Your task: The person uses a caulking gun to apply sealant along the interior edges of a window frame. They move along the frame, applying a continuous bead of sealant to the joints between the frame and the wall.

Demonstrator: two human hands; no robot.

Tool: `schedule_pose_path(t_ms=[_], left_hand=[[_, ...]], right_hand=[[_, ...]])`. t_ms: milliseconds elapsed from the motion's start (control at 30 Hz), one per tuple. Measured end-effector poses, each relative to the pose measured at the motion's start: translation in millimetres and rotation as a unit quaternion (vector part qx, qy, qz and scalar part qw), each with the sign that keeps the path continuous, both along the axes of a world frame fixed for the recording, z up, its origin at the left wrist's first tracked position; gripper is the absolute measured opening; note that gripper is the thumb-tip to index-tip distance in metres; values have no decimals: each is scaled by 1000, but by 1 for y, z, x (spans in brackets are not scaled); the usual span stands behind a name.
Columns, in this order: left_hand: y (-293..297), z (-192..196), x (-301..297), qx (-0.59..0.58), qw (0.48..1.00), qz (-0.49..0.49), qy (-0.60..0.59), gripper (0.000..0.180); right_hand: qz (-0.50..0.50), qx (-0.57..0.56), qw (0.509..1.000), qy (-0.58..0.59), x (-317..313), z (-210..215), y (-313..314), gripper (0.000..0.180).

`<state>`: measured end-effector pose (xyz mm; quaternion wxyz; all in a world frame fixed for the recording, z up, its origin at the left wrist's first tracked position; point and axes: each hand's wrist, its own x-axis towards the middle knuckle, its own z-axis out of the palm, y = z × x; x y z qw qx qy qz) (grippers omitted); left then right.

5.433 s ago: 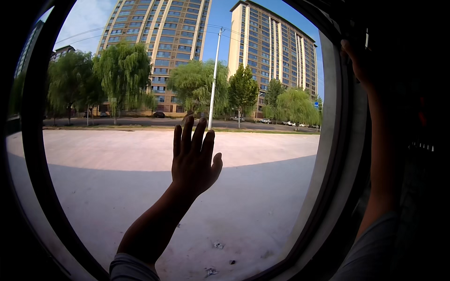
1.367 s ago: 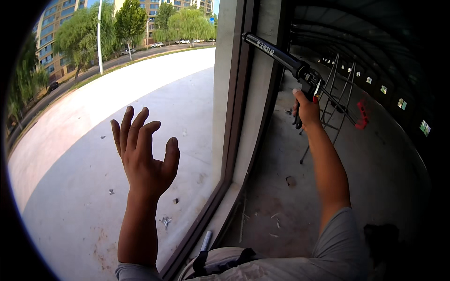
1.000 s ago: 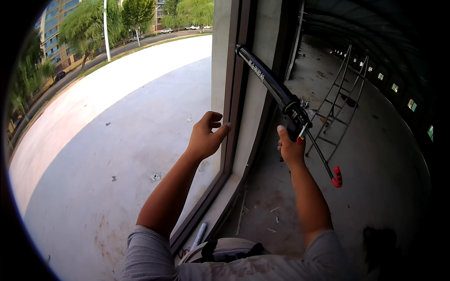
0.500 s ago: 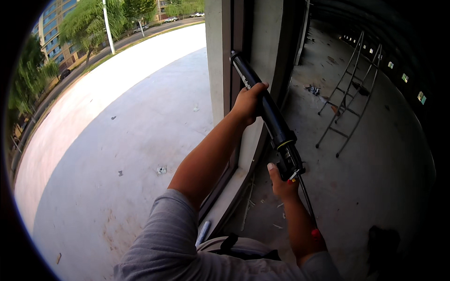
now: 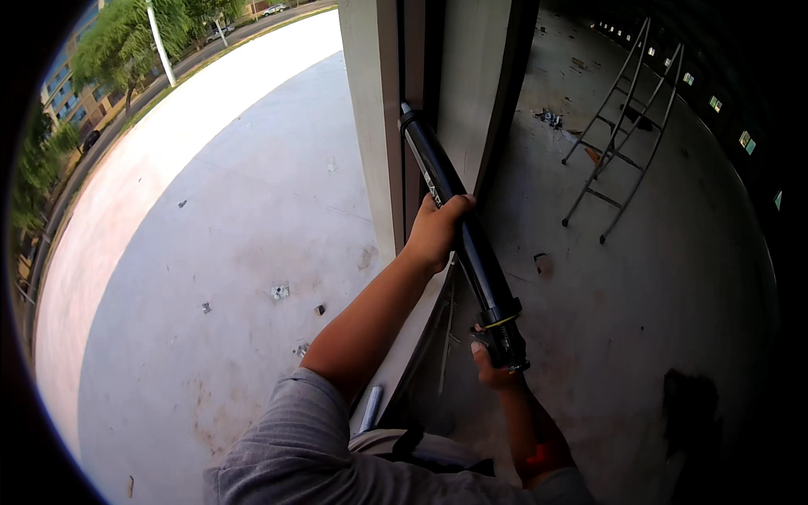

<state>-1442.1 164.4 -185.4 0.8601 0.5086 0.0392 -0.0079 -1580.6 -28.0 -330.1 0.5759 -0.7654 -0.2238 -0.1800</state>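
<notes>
A long black caulking gun [image 5: 481, 261] slants up and to the left between my two hands. My left hand [image 5: 438, 229] is wrapped around the middle of its barrel. At the rear end, my right hand [image 5: 495, 366] grips the handle by the trigger, its fingers mostly hidden behind the tool. The pale nozzle [image 5: 406, 108] at the far end touches or nearly touches the dark vertical frame [image 5: 412, 63]; the exact contact is too small to tell. Beside that frame stands a pale grey post [image 5: 471, 93].
A metal ladder [image 5: 619, 139] stands on the dim floor to the right. A pale tube [image 5: 371, 407] lies on the sill close to my body. Debris [image 5: 549, 118] is scattered over the floor. Outside at left are trees [image 5: 118, 55], a white pole [image 5: 160, 42] and a road.
The caulking gun and both hands have moved lower in the view, with the nozzle lower along the frame. My view has shifted too, and the ladder now appears higher up.
</notes>
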Motion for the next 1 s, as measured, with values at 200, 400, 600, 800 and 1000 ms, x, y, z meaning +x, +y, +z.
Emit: schedule_pose_path(t_ms=[200, 400, 600, 800, 1000], left_hand=[[0, -85, -11, 39, 997, 16, 58, 45], [-1, -157, -23, 39, 989, -1, 143, 47], [8, -230, -39, 27, 987, 3, 160, 42], [-3, -296, -33, 90, 970, -13, 226, 50], [-2, -375, -31, 82, 948, -26, 306, 50]], right_hand=[[11, 64, 995, 73, -29, -75, 3, 39], [-43, 0, 999, 33, -38, -152, -1, 45], [-23, -22, 992, 120, -39, -203, 3, 46], [-5, -124, 987, 98, -33, -278, -13, 40], [24, -200, 968, 149, -44, -351, -28, 27]])
